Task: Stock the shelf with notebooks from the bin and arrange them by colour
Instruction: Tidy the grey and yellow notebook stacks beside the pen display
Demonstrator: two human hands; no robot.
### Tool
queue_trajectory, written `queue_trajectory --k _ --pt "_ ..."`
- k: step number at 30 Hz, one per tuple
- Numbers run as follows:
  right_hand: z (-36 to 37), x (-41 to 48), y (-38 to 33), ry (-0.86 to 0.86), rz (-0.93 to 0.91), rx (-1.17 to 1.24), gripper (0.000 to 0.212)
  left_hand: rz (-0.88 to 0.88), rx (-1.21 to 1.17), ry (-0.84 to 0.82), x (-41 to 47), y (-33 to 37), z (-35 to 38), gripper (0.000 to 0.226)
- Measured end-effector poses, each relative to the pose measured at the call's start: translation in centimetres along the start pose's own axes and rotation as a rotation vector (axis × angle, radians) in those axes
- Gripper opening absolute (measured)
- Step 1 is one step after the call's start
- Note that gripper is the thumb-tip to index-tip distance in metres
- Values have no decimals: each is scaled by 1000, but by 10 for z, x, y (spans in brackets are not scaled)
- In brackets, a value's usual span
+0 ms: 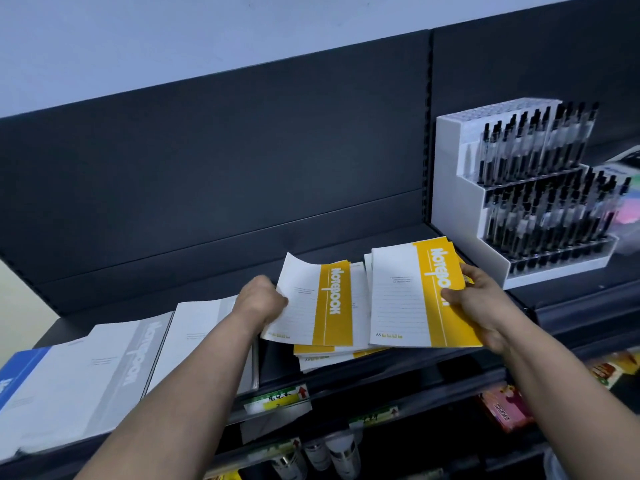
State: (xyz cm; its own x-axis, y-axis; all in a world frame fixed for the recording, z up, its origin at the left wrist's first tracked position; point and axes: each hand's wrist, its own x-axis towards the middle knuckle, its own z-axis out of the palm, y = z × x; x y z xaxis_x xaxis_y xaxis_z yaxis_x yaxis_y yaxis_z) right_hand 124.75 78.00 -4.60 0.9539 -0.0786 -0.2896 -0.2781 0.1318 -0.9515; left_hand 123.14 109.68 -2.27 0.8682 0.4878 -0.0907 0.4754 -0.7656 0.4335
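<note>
we see the dark shelf (194,271) running across the view, with its dark back panel behind. along its left part lie the grey notebooks (114,368), flat and overlapping side by side, and a blue notebook (17,372) shows at the far left edge. at the right stands a white stepped pen rack (533,188) filled with black pens. between the grey ones and the rack, the yellow notebooks (322,356) lie in a loose stack on the shelf near its front edge. above that stack we hold two more yellow ones: the left yellow notebook (311,303), its top left corner curling up, and the right yellow notebook (412,296), just beside the rack. our left hand (259,299) grips the first by its left edge, fingers curled round it. our right hand (481,306) pinches the second at its right edge, thumb on the yellow band, fingers underneath. a green price label (277,400) hangs on the shelf's front rail.
</note>
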Motion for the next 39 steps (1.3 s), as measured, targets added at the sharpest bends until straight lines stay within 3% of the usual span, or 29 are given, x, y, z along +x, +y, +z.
queue_trajectory --k 3,6,8,12,16,18,21,25,27,31,35,39 --pt "5 -3 2 14 -3 -5 59 12 -443 221 2 10 -5 5" --pt "12 -4 2 27 -11 8 54 50 -821 73 -14 45 -2 14" --pt "15 -8 0 18 -6 35 48 114 -701 -93 -34 68 16 22" --pt "15 -11 -3 -16 -15 -30 64 257 -310 -270 -59 88 46 28" --pt "10 -8 -3 28 -52 -29 66 122 57 13 -37 54 25 52" --pt "9 -6 0 38 -51 -3 61 35 126 -80 -25 33 16 67" --pt "12 -2 2 21 -37 -33 44 -3 2 -184 -19 15 16 48" --pt "14 4 2 9 -37 -70 27 -3 -33 -130 -14 10 11 32" --pt "15 4 3 14 -45 -81 28 -25 -64 33 -12 10 1 25" --pt "13 5 1 -9 -26 -110 45 -86 -343 371 -6 12 -23 28" --pt "12 5 0 -37 -15 -131 48 -59 -524 297 4 14 -20 13" --pt "11 5 1 -47 -19 -123 47 -52 -699 204 -2 19 -9 19"
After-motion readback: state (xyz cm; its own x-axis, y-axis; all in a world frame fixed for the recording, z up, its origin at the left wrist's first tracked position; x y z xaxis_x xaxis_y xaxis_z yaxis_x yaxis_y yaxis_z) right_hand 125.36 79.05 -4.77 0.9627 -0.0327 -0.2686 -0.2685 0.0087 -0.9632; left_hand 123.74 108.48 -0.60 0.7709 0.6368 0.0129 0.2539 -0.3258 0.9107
